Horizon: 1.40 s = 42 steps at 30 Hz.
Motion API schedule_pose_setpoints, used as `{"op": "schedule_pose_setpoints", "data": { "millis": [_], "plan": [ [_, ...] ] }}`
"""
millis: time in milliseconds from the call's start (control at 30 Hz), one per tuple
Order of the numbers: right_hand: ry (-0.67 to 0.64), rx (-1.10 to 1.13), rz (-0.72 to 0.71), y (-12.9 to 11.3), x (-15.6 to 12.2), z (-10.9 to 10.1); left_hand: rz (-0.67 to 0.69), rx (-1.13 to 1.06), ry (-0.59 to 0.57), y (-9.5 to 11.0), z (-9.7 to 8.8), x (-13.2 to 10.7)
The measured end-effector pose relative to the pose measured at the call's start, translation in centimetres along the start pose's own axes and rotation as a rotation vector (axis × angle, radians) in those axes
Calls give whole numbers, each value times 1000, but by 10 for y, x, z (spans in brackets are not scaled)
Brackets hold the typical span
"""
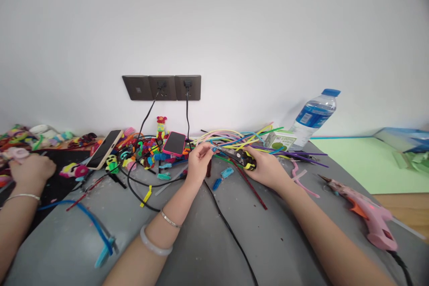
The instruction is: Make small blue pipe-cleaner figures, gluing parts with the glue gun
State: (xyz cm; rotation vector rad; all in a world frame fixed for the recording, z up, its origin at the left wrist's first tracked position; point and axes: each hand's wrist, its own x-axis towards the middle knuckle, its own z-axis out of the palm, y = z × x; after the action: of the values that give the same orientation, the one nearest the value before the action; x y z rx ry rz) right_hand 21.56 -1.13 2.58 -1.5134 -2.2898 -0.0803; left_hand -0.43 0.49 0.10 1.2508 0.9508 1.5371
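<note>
My left hand (200, 160) is closed in a pinch, with a small blue piece (213, 149) at its fingertips, too small to make out clearly. In my right hand (266, 167) is a pair of scissors (238, 155) with yellow and black handles. The metal blades point left and reach the fingertips of my left hand. Below them on the grey table lie a fuzzy light-blue piece (227, 172) and a dark red pipe cleaner (251, 185). Behind both hands spreads a pile of colourful pipe cleaners (231, 136).
At right are a pink glue gun (365, 216), a tilted water bottle (313, 118) and a green-white box (280, 140). Phones (174, 143) and fuzzy figures (161, 127) stand left of centre. A black cable (224, 223) crosses the table. Another person's hand (31, 172) is at far left.
</note>
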Motion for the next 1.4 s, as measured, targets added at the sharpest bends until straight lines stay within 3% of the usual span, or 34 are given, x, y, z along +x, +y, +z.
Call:
{"op": "schedule_pose_setpoints", "data": {
  "millis": [567,900,1167,1400],
  "plan": [
    [-11,-61,45,2,2,1,-10,-42,16,3,3,-1],
    [83,-66,102,13,0,-5,-79,-68,64,9,4,-2],
    [-21,-179,212,27,-3,13,-93,-31,20,10,5,-4],
    [-80,-210,249,29,-6,16,-51,32,-26,9,4,-3]
  ]
}}
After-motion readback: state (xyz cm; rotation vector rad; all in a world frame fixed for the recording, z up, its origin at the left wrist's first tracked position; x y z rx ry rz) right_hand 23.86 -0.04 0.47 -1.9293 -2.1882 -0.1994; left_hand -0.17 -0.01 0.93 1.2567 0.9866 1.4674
